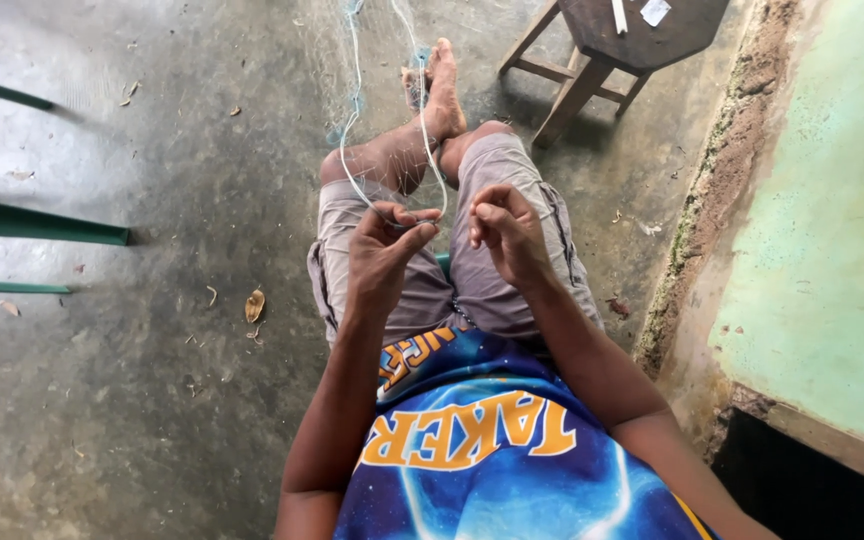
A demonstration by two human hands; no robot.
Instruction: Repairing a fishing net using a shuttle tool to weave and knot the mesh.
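Netting of thin pale line [352, 120] runs from the person's raised foot [440, 85] down to the hands above the lap, stretched taut between toes and fingers. The left hand [384, 250] has its grip narrow, thumb and forefinger pinched on the strands where they converge. The right hand [507, 230] is curled just beside it, fingertips bent inward; whether it pinches a strand or a small tool cannot be told, since the line there is too fine to see. The person sits on a concrete floor [152, 400], legs crossed, in grey shorts [512, 190]. A wooden stool [602, 50] stands beyond the knee, well apart from the hands. To work the mesh well, it seems wise to hold the line tight against the foot so the loops stay open and even, to keep the left pinch right at the working point so nothing slips, and to let the right hand make small, close moves. Slack would likely tangle the strands.
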